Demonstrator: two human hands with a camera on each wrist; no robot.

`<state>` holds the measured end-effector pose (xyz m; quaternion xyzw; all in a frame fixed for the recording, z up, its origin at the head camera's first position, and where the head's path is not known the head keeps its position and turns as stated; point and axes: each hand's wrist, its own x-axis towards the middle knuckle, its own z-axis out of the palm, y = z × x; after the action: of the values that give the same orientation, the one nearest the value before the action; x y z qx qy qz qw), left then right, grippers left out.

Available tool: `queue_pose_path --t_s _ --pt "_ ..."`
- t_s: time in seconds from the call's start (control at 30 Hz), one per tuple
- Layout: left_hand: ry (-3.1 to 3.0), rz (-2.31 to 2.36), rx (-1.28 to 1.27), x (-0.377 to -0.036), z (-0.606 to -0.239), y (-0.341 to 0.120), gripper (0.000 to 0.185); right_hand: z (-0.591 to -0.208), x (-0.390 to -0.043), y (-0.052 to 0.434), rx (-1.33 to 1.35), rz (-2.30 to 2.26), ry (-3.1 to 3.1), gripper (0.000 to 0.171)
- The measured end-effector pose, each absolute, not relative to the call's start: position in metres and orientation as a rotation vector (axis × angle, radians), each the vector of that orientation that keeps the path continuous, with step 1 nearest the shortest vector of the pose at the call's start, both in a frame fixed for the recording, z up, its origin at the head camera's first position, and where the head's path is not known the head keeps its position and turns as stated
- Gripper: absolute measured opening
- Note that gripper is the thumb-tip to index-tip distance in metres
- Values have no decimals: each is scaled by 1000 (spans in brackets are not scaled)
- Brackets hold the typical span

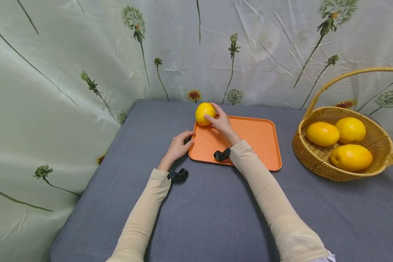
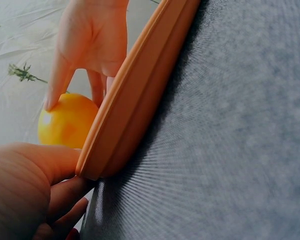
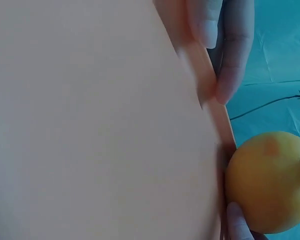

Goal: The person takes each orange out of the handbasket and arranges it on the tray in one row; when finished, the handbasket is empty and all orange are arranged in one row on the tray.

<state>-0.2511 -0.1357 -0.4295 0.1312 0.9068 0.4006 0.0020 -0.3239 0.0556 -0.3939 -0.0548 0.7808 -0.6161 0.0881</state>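
My right hand (image 1: 221,122) grips a round yellow orange (image 1: 204,113) from its right side, with the thumb in front and the fingers behind. The fruit is over the far left corner of an orange tray (image 1: 252,140). In the left wrist view, the orange (image 2: 67,122) shows beyond the tray's rim under the right hand's fingers. At the tray's left edge is my left hand (image 1: 178,145), thumb and fingers lightly bent, their tips right at the rim. The right wrist view shows the left hand's fingertips (image 3: 230,82) along that edge, beside the orange (image 3: 270,182).
To the right stands a wicker basket (image 1: 314,165) with a tall arched handle (image 1: 347,74); 3 yellow oranges (image 1: 352,157) lie in it. A grey cloth (image 1: 213,211) covers the table. Flower-printed curtains (image 1: 190,54) hang behind and at the left.
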Motion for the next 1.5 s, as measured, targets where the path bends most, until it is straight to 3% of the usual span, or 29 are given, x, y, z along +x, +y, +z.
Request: queue_pose_path --t_s 1.07,1.5 --pt "2851 1251 417 -251 -433 -134 40 -393 -320 74 -255 -1737 2263 76" --pt "2853 1260 417 -250 -432 -136 40 -386 -313 96 -303 -1678 2356 61"
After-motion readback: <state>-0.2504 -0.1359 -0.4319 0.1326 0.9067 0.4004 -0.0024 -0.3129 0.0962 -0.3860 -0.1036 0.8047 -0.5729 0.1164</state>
